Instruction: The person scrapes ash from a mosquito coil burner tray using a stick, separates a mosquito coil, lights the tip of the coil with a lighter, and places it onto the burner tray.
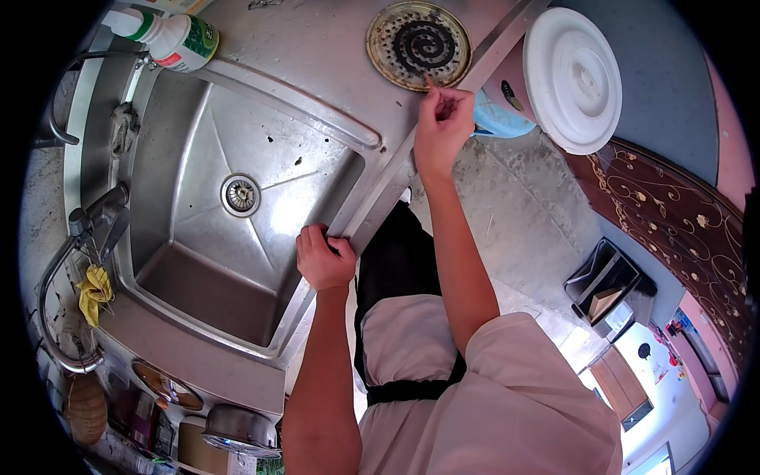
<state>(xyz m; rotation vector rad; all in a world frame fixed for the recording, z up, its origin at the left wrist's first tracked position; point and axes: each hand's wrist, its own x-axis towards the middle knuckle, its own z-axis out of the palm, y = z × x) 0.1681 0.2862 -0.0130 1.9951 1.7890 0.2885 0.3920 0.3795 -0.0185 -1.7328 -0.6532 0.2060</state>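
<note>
My right hand [445,119] is closed in a pinch at the near edge of a round, stained metal tray [380,57]. A small reddish-brown tip shows above its fingers; what it is I cannot make out. A dark spiral like a mosquito coil [427,43] lies on the tray, among perforations. My left hand [324,257] is closed, its fingers curled over the front rim of the steel sink [261,134]. The sink holds a drain strainer [240,195] and a few dark specks.
A white bottle with a green label [186,43] stands at the sink's far left corner. The curved faucet [49,317] carries a yellow cloth [95,294]. A lidded white bucket [574,79] stands right of the counter. A metal pot [241,431] sits lower left.
</note>
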